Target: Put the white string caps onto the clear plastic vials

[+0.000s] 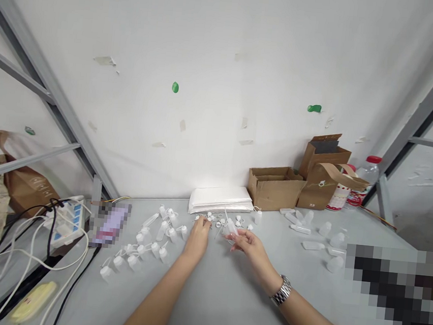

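Observation:
My right hand [242, 240] has its fingers closed on a small translucent bottle [231, 227], which is tilted, with a thin strap by its top. Just to the left, my left hand [200, 227] reaches among small white caps [210, 216] in front of the paper stack; its fingers are bent together, and what they hold, if anything, is too small to name. Several bottles with white caps and straps [141, 251] stand and lie on the left of the grey table [210, 305]. Clear bottles without caps [312, 246] lie or stand on the right.
Behind my hands lies a white paper stack [220, 199], beside an open cardboard box [277, 191]. A brown paper bag [317, 185] and a red-capped bottle [368, 172] stand back right. A power strip [67, 222] with cables lies left.

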Action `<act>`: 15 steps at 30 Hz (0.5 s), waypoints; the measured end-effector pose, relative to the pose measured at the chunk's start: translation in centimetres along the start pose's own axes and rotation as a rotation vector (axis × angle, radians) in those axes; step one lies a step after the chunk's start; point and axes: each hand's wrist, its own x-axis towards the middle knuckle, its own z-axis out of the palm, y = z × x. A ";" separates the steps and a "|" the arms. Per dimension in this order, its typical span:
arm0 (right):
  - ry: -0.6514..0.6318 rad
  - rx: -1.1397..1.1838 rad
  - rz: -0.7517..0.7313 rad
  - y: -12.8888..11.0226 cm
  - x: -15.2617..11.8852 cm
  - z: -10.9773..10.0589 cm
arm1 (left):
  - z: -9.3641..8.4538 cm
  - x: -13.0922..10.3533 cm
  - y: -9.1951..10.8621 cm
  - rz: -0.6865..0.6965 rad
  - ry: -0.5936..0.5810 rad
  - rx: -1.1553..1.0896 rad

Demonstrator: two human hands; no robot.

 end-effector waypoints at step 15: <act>-0.010 -0.066 0.038 -0.3 -0.3 0.5 | -0.5 0.2 0.3 0.160 0.022 0.614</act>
